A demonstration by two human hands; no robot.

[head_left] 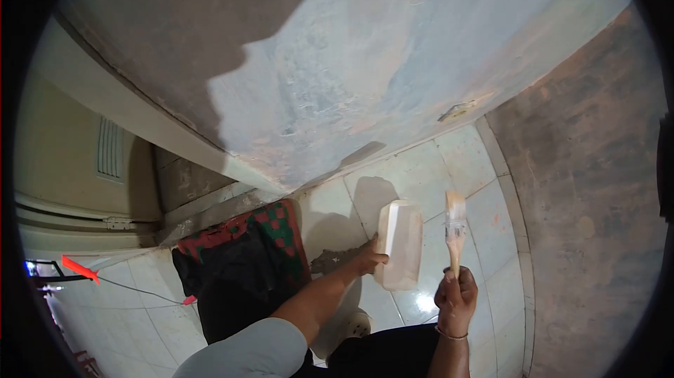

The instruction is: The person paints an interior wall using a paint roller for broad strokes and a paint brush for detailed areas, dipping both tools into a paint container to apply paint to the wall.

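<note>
A pale rectangular plastic container point(399, 244) is gripped at its left side by my left hand point(368, 259), with white matter inside it. To its right, my right hand point(457, 296) is closed round the wooden handle of a paintbrush point(455, 220). The brush stands upright with its pale bristles pointing away from me, and its metal band looks smeared with white. Brush and container are apart. Beyond both hands rises a patchy, pale plastered wall point(337, 76).
A red and green checked mat point(295, 237) lies at the left with black cloth on it. A door point(77, 146) stands at far left. A red object point(81, 268) with a cable is on the tiled floor point(140, 322). A brownish wall point(590, 188) curves along the right.
</note>
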